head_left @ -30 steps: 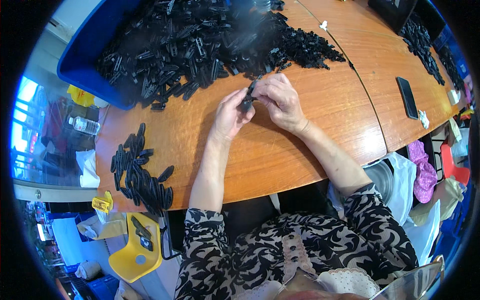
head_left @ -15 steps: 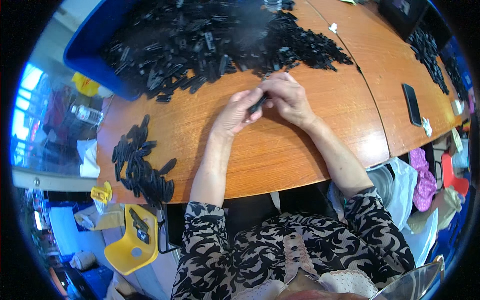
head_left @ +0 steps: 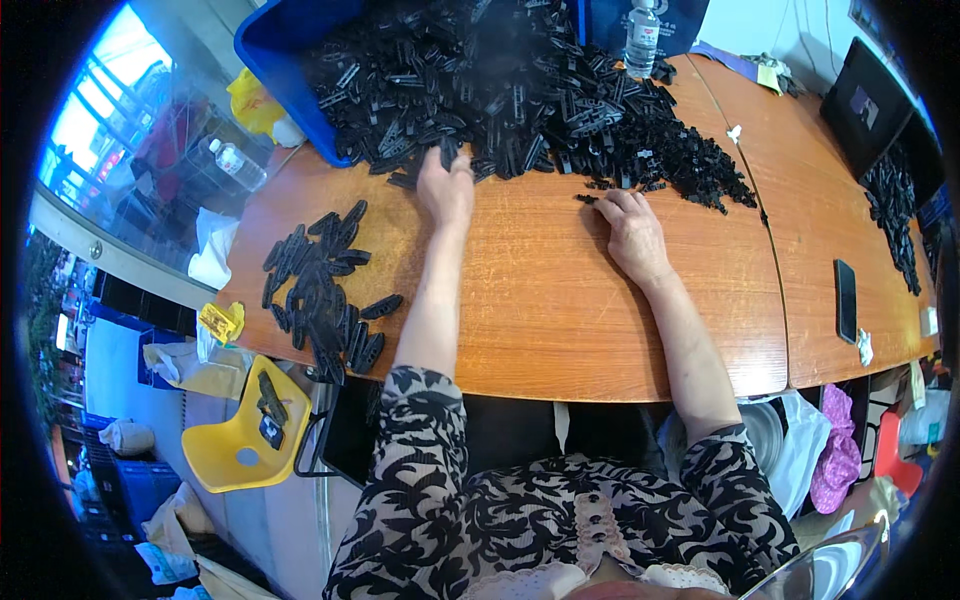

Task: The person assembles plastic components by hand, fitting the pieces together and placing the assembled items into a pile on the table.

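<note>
My left hand point(head_left: 446, 190) reaches to the front edge of a large heap of long black plastic parts point(head_left: 420, 90). Its thumb and fingers close around one long black plastic part point(head_left: 448, 152). Farther right, my right hand point(head_left: 634, 235) rests on the table with its fingers bent. Its fingertips pinch at a small black plastic piece point(head_left: 587, 199), just in front of a pile of small black pieces point(head_left: 690, 165). To the left of my left forearm, a looser group of long dark parts point(head_left: 325, 285) lies near the table's front edge.
A blue bin point(head_left: 290, 95) lies tipped behind the heap. One water bottle point(head_left: 642, 40) stands at the back, another point(head_left: 238, 163) lies at the left. A phone point(head_left: 846, 300) is on the right part of the wooden table point(head_left: 560, 320). A yellow chair point(head_left: 225, 440) stands lower left.
My hands were together over the table's middle around a black part. They have separated: the left went to the long parts, the right to the small pieces. The view has shifted too.
</note>
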A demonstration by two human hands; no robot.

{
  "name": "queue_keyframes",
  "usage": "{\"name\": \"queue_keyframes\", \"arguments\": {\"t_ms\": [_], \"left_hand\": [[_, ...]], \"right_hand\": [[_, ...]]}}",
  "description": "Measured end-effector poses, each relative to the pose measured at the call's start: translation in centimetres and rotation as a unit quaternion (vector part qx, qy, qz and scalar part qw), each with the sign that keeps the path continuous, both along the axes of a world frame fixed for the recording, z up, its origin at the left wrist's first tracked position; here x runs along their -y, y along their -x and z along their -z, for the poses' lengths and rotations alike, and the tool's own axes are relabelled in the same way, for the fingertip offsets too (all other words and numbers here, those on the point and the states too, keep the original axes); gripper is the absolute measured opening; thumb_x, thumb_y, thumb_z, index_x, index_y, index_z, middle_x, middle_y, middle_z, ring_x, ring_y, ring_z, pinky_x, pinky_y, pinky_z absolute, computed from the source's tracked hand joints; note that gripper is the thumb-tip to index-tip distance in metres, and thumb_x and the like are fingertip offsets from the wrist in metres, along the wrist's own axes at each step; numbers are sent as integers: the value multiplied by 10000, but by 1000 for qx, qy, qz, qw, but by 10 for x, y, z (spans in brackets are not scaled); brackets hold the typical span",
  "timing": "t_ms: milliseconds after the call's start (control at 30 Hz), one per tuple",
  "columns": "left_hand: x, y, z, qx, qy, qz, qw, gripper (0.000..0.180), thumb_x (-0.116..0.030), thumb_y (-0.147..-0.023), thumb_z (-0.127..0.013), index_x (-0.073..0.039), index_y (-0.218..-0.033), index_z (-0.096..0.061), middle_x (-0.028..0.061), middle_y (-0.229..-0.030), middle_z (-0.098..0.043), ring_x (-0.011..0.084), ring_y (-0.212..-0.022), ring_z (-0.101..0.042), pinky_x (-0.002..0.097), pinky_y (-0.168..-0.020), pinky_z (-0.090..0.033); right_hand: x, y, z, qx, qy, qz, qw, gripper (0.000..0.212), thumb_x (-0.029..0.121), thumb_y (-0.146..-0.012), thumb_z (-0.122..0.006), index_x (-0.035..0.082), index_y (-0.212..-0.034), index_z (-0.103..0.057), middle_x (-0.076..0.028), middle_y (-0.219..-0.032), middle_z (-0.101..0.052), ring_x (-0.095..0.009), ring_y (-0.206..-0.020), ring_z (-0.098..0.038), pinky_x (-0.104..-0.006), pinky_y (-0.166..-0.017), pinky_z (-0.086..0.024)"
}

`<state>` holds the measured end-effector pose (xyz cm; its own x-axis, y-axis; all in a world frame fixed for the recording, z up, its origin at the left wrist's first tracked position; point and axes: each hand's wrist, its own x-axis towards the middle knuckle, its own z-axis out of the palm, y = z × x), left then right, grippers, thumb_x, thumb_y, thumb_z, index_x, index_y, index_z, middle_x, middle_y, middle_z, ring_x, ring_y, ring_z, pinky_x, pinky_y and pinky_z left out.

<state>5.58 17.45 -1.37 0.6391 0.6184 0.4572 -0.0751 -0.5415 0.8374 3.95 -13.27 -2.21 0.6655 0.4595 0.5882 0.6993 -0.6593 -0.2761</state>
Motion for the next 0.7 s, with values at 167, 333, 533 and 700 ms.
{"name": "queue_keyframes", "arguments": {"t_ms": [167,333,533,700], "left_hand": [[-25,-21,-14,-195,-242,2,951,362,-146,-827,-728,-112,-1179,-649,197,-1055,-708,397,-1059,-647,440,-899,-501],[14,-6,-8,-221,-247,69,941,406,-175,-836,-748,-82,-1216,-640,200,-1106,-705,363,-1066,-661,425,-905,-504],[65,25,-11,-219,-80,173,957,369,-84,-780,-793,-8,-1111,-648,123,-957,-719,232,-898,-679,342,-820,-507],[75,37,0,-125,105,233,959,255,-7,-765,-786,-11,-965,-628,34,-841,-640,130,-771,-589,279,-733,-478]], "right_hand": [[9,-7,15,44,-14,72,996,261,-1,-750,-617,41,-999,-681,-122,-1051,-641,-318,-958,-607,-403,-797,-537],[13,0,14,-7,10,75,997,185,72,-809,-635,34,-989,-649,-144,-987,-641,-334,-936,-620,-424,-755,-536],[15,8,5,-91,34,113,989,240,191,-859,-685,20,-1017,-623,-178,-939,-629,-356,-948,-627,-438,-776,-527],[20,13,1,-77,-7,119,990,286,231,-844,-721,-1,-943,-586,-228,-954,-643,-383,-884,-659,-457,-729,-535]]}}
